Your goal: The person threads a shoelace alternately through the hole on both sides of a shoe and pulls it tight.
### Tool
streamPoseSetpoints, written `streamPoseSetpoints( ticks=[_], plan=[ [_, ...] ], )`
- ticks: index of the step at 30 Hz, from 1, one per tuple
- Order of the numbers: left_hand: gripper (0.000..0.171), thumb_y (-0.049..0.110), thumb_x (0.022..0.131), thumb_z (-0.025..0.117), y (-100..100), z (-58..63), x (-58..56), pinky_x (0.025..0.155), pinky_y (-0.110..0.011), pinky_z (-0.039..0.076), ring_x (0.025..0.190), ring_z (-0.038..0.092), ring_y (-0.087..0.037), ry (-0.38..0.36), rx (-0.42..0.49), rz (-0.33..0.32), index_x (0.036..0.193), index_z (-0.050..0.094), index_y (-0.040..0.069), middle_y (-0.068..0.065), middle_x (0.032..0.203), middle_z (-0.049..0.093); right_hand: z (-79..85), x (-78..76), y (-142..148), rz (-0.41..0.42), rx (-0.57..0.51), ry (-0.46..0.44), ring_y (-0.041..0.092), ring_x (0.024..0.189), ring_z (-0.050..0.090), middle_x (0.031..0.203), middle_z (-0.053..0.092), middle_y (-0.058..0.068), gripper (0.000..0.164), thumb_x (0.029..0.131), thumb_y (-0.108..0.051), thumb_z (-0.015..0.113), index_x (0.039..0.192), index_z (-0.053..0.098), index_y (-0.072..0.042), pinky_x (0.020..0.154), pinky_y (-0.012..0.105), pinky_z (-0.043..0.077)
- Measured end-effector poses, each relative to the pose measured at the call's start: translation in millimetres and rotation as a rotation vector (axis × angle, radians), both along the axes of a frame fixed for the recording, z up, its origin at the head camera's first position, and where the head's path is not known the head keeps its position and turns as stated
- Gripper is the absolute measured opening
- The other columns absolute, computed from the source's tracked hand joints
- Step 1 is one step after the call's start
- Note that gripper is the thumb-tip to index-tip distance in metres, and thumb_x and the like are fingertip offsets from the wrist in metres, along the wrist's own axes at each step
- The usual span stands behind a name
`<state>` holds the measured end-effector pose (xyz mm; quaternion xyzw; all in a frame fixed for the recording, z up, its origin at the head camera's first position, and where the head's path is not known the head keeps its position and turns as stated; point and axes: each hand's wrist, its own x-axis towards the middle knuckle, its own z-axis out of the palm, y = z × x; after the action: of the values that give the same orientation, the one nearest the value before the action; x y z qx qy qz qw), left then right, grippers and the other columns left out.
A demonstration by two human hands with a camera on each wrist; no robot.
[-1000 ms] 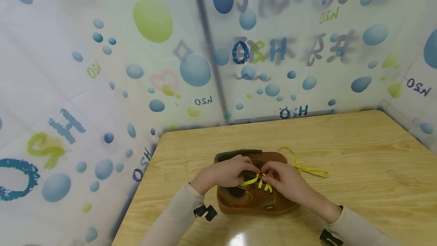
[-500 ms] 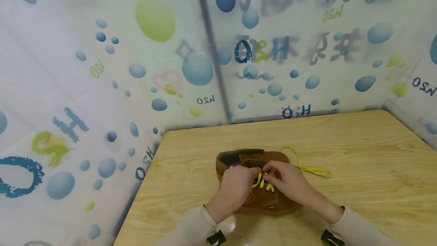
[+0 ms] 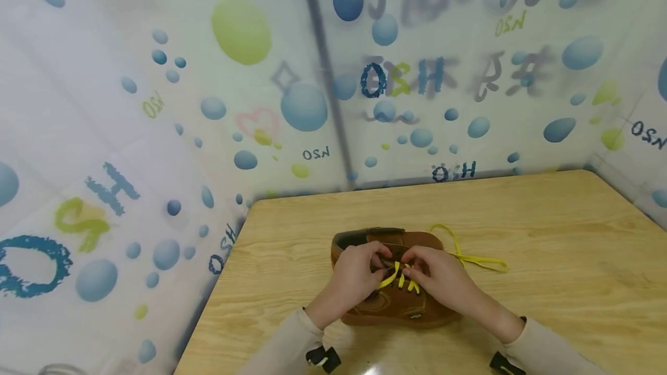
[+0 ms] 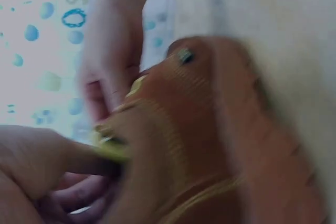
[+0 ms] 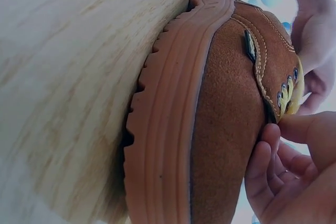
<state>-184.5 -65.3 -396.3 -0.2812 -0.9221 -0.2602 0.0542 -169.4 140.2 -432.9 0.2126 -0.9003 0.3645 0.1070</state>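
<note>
A brown suede shoe (image 3: pixel 391 311) with a thick brown sole lies with its toe to the right. Yellow shoelace (image 3: pixel 414 287) crosses its eyelets. At the opening side, my left hand (image 3: pixel 351 276) curls its fingers and thumb at the lace, thumb and index tips apart. In the left wrist view, blurred yellow lace (image 4: pixel 113 153) shows right at the thumb. From the toe side, my right hand (image 3: pixel 443 276) pinches at the lace near the tongue. The right wrist view shows that thumb (image 5: pixel 299 128) against the laced edge, fingertips partly hidden.
A long loose lace end (image 3: pixel 482 262) trails over the wooden table (image 3: pixel 563 236) beyond my right hand. Behind the table hangs a patterned curtain (image 3: pixel 281 149) with blue and green dots. Dark straps (image 3: pixel 323 357) sit at both sleeves.
My left hand reached in to the lace beside the right fingertips, then drew back a little left, its thumb and index spreading. The right hand has stayed almost still at the lace.
</note>
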Motion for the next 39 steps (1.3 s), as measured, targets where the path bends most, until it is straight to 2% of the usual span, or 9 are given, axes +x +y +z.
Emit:
streamPoseSetpoints(
  ticks=[5,8,10,16,21,26,30,34,39],
  plan=[
    [0.025,-0.005,0.082,0.07,-14,19.9,9.7,0.047,-0.015,0.036,0.055,0.056,-0.006,0.201,-0.274,0.069,0.099,0.074,0.014,0.003,0.072,0.071,-0.8,1.4,-1,-0.009,0.004,0.03,-0.005,0.056,0.039,0.068,0.052,-0.015,0.011,0.089,-0.019,0.074,0.099,0.069,-0.018,0.053,0.018,0.036],
    [0.029,-0.007,0.08,0.069,-20,25.2,13.3,0.048,-0.017,0.04,0.067,0.066,-0.011,0.19,-0.397,0.107,0.095,0.079,0.016,0.002,0.083,0.076,-0.8,0.9,-1,-0.01,0.009,0.039,-0.006,0.056,0.039,0.068,0.052,-0.015,0.011,0.088,-0.019,0.074,0.099,0.069,-0.018,0.053,0.018,0.036],
    [0.026,-0.004,0.08,0.07,-23,24.8,12.2,0.052,-0.018,0.045,0.072,0.068,-0.012,0.157,-0.412,0.095,0.092,0.08,0.017,0.002,0.085,0.077,-0.6,0.6,-1,-0.008,0.008,0.035,-0.006,0.056,0.039,0.067,0.052,-0.015,0.011,0.089,-0.019,0.074,0.099,0.069,-0.018,0.052,0.019,0.036],
    [0.005,0.017,0.091,0.071,-30,16.9,-3.1,0.06,-0.018,0.048,0.067,0.061,-0.007,0.025,-0.142,-0.029,0.087,0.075,0.016,0.003,0.085,0.073,-1.9,-0.3,0,-0.003,0.004,0.02,-0.005,0.056,0.039,0.068,0.052,-0.015,0.011,0.089,-0.019,0.073,0.1,0.069,-0.019,0.053,0.019,0.037],
    [0.008,0.021,0.098,0.063,-27,11.0,-8.1,0.073,-0.018,0.052,0.085,0.066,-0.009,-0.149,0.1,-0.176,0.097,0.068,0.015,0.0,0.103,0.072,-3.1,-0.1,1,0.0,-0.007,0.013,-0.005,0.056,0.04,0.068,0.052,-0.015,0.011,0.089,-0.02,0.073,0.099,0.069,-0.019,0.052,0.019,0.037],
    [0.006,0.021,0.098,0.063,-23,9.8,-6.8,0.079,-0.019,0.053,0.087,0.065,-0.004,-0.212,0.137,-0.334,0.099,0.068,0.017,0.001,0.104,0.074,-3.7,-1.0,1,-0.002,-0.009,0.021,-0.005,0.055,0.038,0.067,0.051,-0.014,0.011,0.089,-0.018,0.073,0.099,0.068,-0.018,0.051,0.019,0.036],
    [0.008,0.021,0.097,0.064,-25,8.6,-7.7,0.072,-0.017,0.05,0.083,0.064,-0.004,-0.237,0.17,-0.329,0.1,0.069,0.016,0.0,0.101,0.074,-3.0,-1.5,1,-0.001,-0.009,0.021,-0.005,0.055,0.038,0.067,0.051,-0.014,0.011,0.089,-0.018,0.073,0.099,0.068,-0.018,0.051,0.019,0.036],
    [0.009,0.017,0.099,0.06,-31,4.9,-11.0,0.082,-0.021,0.053,0.103,0.068,-0.016,-0.346,0.323,-0.29,0.095,0.063,0.01,-0.006,0.115,0.071,-1.9,-1.6,0,0.003,-0.007,0.004,-0.005,0.055,0.04,0.066,0.052,-0.014,0.012,0.089,-0.02,0.073,0.1,0.068,-0.018,0.052,0.019,0.037],
    [0.014,0.013,0.104,0.049,-36,-3.0,-16.8,0.095,-0.029,0.051,0.118,0.064,-0.026,-0.526,0.455,-0.391,0.098,0.052,0.0,-0.02,0.125,0.067,-0.9,-1.0,-1,-0.01,-0.005,-0.011,-0.004,0.053,0.039,0.066,0.052,-0.014,0.011,0.089,-0.019,0.074,0.099,0.068,-0.019,0.05,0.019,0.036]
  ],
)
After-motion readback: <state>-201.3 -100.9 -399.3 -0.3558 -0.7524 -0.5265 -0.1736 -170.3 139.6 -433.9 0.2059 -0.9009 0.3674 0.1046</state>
